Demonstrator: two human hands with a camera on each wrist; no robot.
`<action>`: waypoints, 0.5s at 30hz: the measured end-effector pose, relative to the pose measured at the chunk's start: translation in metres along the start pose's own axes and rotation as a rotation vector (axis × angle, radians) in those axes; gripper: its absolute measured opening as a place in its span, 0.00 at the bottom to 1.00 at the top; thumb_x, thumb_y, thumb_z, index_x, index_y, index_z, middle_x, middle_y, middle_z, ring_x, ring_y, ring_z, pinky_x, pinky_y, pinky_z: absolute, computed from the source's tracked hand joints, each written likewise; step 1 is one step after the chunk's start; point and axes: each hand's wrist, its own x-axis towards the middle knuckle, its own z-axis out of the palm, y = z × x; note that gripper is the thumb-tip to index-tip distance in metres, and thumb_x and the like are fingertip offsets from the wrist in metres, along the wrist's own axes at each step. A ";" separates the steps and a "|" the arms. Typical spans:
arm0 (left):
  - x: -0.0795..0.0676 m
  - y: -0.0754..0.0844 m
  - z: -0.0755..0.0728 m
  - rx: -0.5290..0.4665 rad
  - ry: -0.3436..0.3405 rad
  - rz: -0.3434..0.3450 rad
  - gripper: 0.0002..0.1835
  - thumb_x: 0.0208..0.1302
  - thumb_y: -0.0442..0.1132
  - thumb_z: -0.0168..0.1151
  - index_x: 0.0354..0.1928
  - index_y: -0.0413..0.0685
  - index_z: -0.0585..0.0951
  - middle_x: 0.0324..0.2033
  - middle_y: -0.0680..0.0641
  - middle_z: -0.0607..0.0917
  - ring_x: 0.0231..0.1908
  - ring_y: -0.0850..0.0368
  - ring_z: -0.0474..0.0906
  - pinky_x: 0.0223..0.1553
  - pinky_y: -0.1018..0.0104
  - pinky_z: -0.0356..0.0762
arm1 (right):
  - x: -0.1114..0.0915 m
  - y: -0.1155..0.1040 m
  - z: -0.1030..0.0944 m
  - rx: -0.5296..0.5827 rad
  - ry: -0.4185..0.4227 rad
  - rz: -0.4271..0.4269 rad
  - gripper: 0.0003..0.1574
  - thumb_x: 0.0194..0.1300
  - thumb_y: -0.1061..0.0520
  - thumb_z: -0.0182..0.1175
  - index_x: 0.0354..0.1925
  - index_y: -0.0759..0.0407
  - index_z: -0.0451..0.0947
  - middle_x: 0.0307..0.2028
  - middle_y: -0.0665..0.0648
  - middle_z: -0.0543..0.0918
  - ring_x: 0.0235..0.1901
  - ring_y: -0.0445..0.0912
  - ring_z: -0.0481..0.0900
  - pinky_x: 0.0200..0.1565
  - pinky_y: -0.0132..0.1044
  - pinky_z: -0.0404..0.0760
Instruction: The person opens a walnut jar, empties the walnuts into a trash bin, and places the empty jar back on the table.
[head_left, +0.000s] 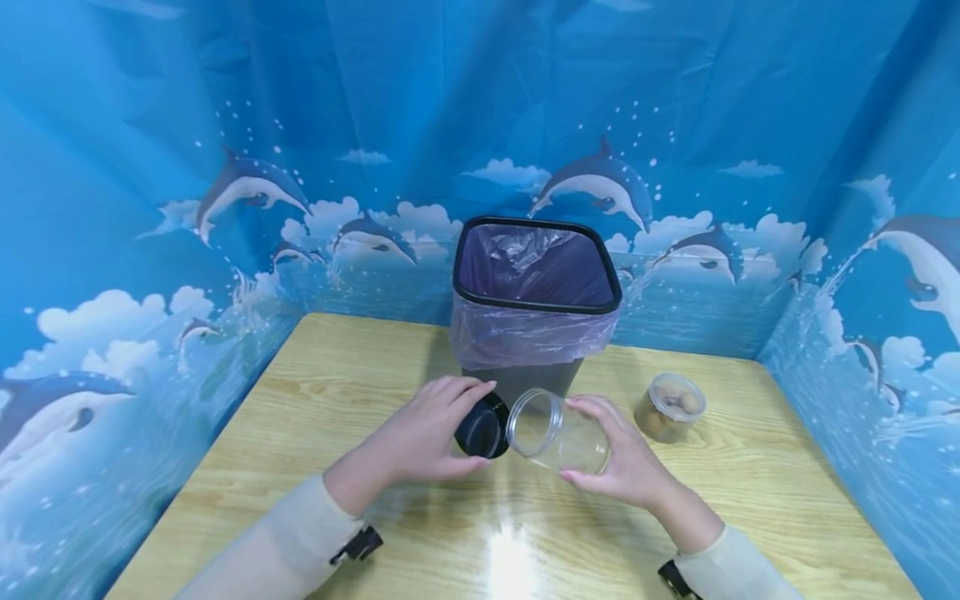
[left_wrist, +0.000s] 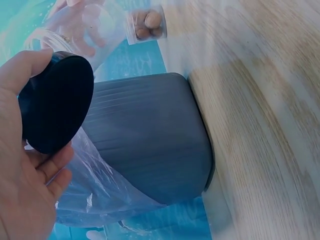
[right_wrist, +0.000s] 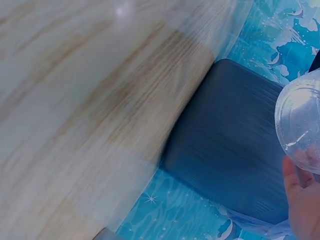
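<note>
A black lid (head_left: 482,427) is off a clear, seemingly empty jar (head_left: 579,439); neither is set down yet. The left hand (head_left: 429,429) curls round the lid; the right hand (head_left: 621,457) grips the tilted jar, its mouth just beside the lid. A lined bin (head_left: 536,306) stands beyond both hands; a tub (head_left: 660,425) sits right of the right hand.

A bagged bin (left_wrist: 150,135) and small tub (head_left: 663,427) stand on the table (head_left: 765,475).
</note>
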 end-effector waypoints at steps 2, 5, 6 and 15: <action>0.001 0.000 0.000 -0.027 0.003 -0.003 0.53 0.55 0.66 0.68 0.77 0.49 0.60 0.68 0.48 0.70 0.65 0.51 0.67 0.69 0.52 0.60 | 0.000 0.000 0.000 -0.002 -0.006 -0.001 0.61 0.37 0.49 0.82 0.69 0.54 0.67 0.62 0.54 0.74 0.59 0.50 0.74 0.51 0.61 0.79; 0.001 -0.001 0.000 -0.065 0.013 0.000 0.53 0.55 0.65 0.69 0.77 0.50 0.60 0.69 0.49 0.70 0.65 0.52 0.67 0.70 0.52 0.59 | -0.001 0.001 0.001 0.000 -0.022 0.006 0.61 0.37 0.49 0.82 0.69 0.53 0.67 0.62 0.55 0.74 0.59 0.51 0.74 0.52 0.61 0.79; 0.002 -0.001 0.000 -0.073 0.017 0.000 0.53 0.55 0.65 0.69 0.77 0.50 0.60 0.69 0.49 0.69 0.66 0.52 0.66 0.70 0.52 0.59 | -0.001 0.001 0.001 -0.001 -0.027 0.007 0.61 0.37 0.49 0.82 0.69 0.53 0.67 0.62 0.56 0.74 0.59 0.51 0.74 0.52 0.61 0.79; 0.005 0.003 -0.002 -0.175 0.045 -0.001 0.53 0.54 0.65 0.70 0.76 0.50 0.59 0.71 0.49 0.67 0.69 0.52 0.64 0.71 0.51 0.58 | 0.000 -0.002 0.001 -0.004 -0.090 0.035 0.62 0.39 0.48 0.83 0.71 0.51 0.65 0.64 0.60 0.72 0.61 0.55 0.72 0.56 0.61 0.77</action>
